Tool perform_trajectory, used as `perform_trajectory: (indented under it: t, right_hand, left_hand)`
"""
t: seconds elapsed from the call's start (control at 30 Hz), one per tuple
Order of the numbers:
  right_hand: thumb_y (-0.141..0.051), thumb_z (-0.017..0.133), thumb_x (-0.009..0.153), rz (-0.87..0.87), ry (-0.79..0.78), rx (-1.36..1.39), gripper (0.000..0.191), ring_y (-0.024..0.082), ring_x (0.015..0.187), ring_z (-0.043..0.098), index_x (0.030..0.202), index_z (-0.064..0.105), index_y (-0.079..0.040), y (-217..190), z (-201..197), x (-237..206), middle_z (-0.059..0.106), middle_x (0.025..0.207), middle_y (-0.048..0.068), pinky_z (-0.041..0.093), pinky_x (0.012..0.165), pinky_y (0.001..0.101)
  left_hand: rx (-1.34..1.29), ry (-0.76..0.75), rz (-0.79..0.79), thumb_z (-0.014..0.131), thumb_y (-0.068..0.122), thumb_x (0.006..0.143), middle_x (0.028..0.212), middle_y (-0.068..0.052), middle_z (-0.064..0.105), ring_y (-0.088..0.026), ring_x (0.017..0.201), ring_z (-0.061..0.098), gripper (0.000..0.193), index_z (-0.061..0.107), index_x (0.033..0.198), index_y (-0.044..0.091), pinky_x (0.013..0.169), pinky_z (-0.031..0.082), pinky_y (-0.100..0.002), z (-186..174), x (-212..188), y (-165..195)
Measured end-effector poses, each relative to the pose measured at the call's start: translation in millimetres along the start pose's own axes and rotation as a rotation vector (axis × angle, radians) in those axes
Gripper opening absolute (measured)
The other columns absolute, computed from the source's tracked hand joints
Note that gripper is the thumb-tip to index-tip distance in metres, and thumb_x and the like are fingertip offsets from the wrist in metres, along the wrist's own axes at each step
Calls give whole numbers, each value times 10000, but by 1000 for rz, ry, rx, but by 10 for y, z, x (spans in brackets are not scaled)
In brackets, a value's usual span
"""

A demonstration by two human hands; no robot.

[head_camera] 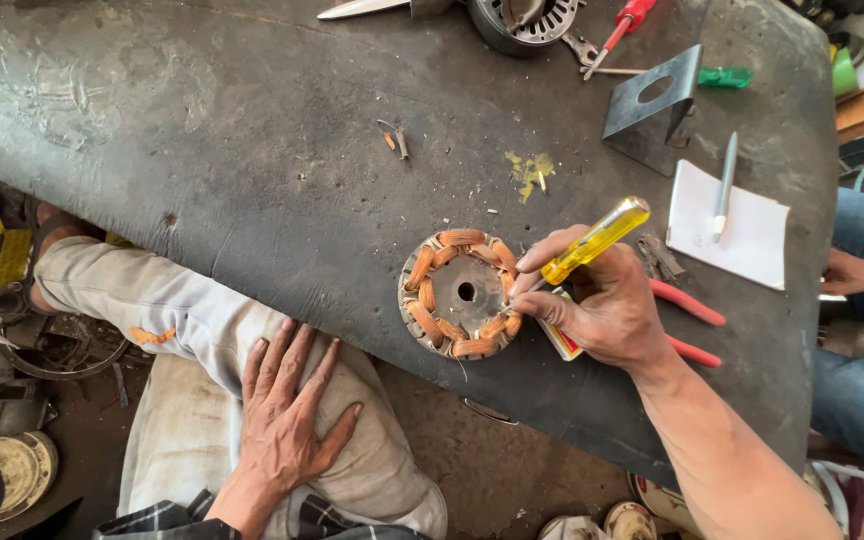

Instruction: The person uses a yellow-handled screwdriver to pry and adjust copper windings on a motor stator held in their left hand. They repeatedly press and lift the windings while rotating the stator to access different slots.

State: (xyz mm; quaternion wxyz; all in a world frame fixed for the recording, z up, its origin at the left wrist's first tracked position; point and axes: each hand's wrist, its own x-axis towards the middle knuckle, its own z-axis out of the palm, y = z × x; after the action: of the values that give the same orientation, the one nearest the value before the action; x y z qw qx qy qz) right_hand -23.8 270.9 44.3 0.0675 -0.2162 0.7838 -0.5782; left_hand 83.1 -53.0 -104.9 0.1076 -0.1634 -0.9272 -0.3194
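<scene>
A round motor stator (462, 293) with several copper coils around a central hole lies flat on the dark workbench (252, 180). My right hand (597, 305) grips a screwdriver with a clear yellow handle (597, 240), its tip down at the stator's right edge. That hand rests over a small red and white packet (562, 340). My left hand (287, 420) lies flat with fingers spread on my knee, below the bench edge, holding nothing.
Red-handled pliers (687, 320) lie right of my hand. A white notepad (730, 225) carries a grey pen (724, 185). A bent metal bracket (657, 100), a red screwdriver (620, 28) and another stator (524, 22) sit at the far edge. Another person's hand (857, 272) is at right.
</scene>
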Motion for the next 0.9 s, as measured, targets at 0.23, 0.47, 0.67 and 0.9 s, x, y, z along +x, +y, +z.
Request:
perform_trajectory:
  t: [0.23,0.47,0.67,0.9]
  right_hand:
    - [-109,803,890,25,-24,42,301,138,894,736,1136,658,-14,-9,-6,2,731,956,63,625,823,286]
    - [-117,804,894,56,-18,100,327,139,894,732,1156,641,-10,7,-15,-8,738,954,67,614,812,283]
    - [-126,802,900,1,-11,18,319,135,888,718,1153,644,-13,-12,2,-3,728,945,56,601,803,282]
    - [-132,799,902,-33,-41,-46,303,137,899,716,1139,653,-13,-54,9,23,722,944,51,599,830,292]
  left_hand:
    - [0,-18,-11,714,456,777,1554,-220,408,-385,1494,297,760,544,1418,85,1215,174,-539,0,-11,1]
    - [1,-10,-5,715,460,784,1554,-220,410,-383,1494,299,763,540,1426,85,1216,176,-537,-4,-9,2]
    - [-8,7,5,727,442,769,1554,-217,418,-389,1489,315,775,538,1433,90,1214,181,-538,-5,-4,7]
    - [-11,18,9,741,435,756,1550,-217,419,-392,1482,321,777,546,1426,95,1208,188,-540,-2,-2,11]
